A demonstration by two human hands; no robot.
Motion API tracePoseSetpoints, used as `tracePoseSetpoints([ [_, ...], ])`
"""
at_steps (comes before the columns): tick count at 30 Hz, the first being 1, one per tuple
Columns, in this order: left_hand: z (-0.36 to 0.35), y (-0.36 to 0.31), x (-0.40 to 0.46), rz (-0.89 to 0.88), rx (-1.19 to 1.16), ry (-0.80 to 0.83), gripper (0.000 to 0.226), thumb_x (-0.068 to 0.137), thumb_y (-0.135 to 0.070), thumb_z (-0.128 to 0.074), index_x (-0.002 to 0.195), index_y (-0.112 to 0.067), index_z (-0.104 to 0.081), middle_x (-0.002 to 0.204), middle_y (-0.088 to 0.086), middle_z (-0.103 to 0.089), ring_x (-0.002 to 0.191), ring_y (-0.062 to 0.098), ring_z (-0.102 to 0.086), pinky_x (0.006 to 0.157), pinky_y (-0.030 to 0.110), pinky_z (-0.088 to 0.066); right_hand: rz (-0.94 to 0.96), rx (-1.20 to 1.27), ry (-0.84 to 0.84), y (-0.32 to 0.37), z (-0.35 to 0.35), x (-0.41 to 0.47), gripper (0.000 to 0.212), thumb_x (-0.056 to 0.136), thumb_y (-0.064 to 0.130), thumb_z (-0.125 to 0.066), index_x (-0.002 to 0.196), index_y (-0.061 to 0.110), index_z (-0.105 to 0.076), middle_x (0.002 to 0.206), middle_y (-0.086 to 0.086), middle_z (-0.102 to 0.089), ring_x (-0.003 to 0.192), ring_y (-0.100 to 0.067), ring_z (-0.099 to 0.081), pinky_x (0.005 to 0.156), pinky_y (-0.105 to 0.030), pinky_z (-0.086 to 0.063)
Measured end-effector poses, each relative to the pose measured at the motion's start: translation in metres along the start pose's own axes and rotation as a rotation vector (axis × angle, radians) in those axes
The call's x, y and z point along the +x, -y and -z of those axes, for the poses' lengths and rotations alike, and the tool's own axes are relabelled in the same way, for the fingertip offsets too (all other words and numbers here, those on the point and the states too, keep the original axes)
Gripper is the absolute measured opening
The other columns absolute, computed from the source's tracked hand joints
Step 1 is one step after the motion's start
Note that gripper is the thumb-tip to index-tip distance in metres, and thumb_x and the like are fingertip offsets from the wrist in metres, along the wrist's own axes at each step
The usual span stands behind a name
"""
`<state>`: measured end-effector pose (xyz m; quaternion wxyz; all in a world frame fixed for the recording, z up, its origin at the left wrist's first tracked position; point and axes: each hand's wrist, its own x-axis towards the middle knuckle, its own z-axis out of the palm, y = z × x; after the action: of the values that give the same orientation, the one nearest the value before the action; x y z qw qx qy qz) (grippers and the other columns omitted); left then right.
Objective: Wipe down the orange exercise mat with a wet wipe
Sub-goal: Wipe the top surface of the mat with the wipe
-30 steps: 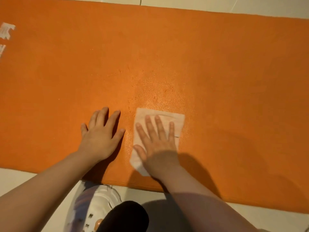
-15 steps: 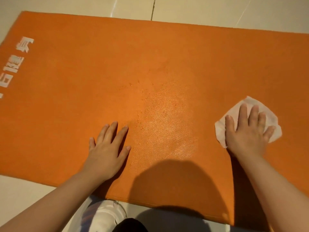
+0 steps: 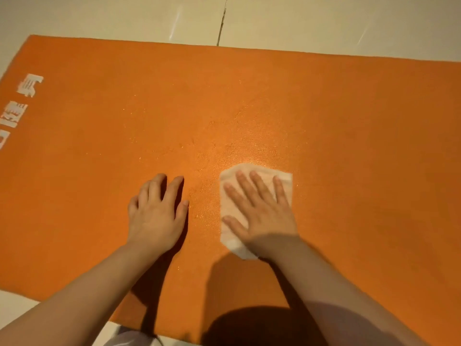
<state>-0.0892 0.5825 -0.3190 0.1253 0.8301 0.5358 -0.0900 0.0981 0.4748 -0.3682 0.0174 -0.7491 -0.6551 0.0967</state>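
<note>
On pale tiled floor: orange mat, damp sheen mid-mat.

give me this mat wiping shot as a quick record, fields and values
surface: orange mat lying flat on pale floor tiles
left hand: flat on the mat, holds nothing
right hand: fingers spread, pressing the wet wipe onto the mat
wipe position: near the mat's front edge, beside the left hand, not touching it
mat marking: white print at the left end
wet sheen: just beyond the wipe

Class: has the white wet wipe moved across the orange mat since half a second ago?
Yes. The white wet wipe slid leftward under the right hand, back beside the left hand resting on the orange exercise mat.
</note>
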Motion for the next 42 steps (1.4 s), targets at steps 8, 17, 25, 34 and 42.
tracePoseSetpoints([
  [8, 0.019, -0.019, 0.047, 0.09, -0.028, 0.208, 0.087, 0.078, -0.082, -0.014, 0.153, -0.046, 0.01, 0.162, -0.008, 0.023, 0.15, 0.019, 0.02, 0.116, 0.063, 0.001, -0.708, 0.095, 0.044, -0.166, 0.046, -0.002, 0.075, 0.091, 0.071, -0.007, 0.157, 0.034, -0.005, 0.165, 0.002, 0.007, 0.151, -0.019, 0.007, 0.119, -0.054, 0.005],
  [17, 0.035, -0.037, 0.07, 0.23, 0.06, 0.615, 0.102, 0.052, -0.096, -0.01, 0.114, -0.044, 0.052, 0.126, -0.006, 0.064, 0.135, 0.027, 0.047, 0.111, 0.07, 0.008, -0.162, 0.016, -0.049, -0.039, 0.012, 0.032, 0.065, 0.095, 0.057, -0.027, 0.15, 0.024, -0.039, 0.158, -0.007, -0.03, 0.148, -0.03, -0.022, 0.113, -0.062, -0.013],
  [25, 0.042, -0.04, 0.074, 0.24, 0.05, 0.716, 0.104, 0.052, -0.097, -0.011, 0.115, -0.047, 0.054, 0.122, -0.008, 0.069, 0.128, 0.024, 0.054, 0.11, 0.07, 0.012, -0.133, 0.001, 0.007, -0.12, 0.039, 0.104, 0.077, 0.085, 0.073, 0.0, 0.152, 0.037, 0.0, 0.162, 0.007, 0.006, 0.148, -0.016, 0.011, 0.115, -0.047, 0.016],
  [34, 0.046, -0.048, 0.073, 0.25, 0.096, 0.727, 0.103, 0.047, -0.096, -0.004, 0.112, -0.046, 0.058, 0.119, -0.006, 0.071, 0.123, 0.026, 0.056, 0.11, 0.07, 0.01, -0.788, 0.106, -0.016, -0.228, 0.066, 0.122, 0.075, 0.096, 0.065, -0.012, 0.158, 0.024, -0.003, 0.165, -0.005, 0.008, 0.151, -0.028, 0.011, 0.116, -0.063, 0.005],
  [42, 0.05, -0.047, 0.074, 0.25, 0.121, 0.744, 0.104, 0.034, -0.103, 0.007, 0.105, -0.05, 0.061, 0.115, -0.008, 0.072, 0.114, 0.024, 0.061, 0.109, 0.071, 0.011, -0.141, 0.075, 0.112, -0.116, 0.064, 0.208, 0.067, 0.098, 0.064, -0.011, 0.156, 0.035, 0.005, 0.163, 0.004, 0.018, 0.149, -0.022, 0.021, 0.115, -0.057, 0.017],
])
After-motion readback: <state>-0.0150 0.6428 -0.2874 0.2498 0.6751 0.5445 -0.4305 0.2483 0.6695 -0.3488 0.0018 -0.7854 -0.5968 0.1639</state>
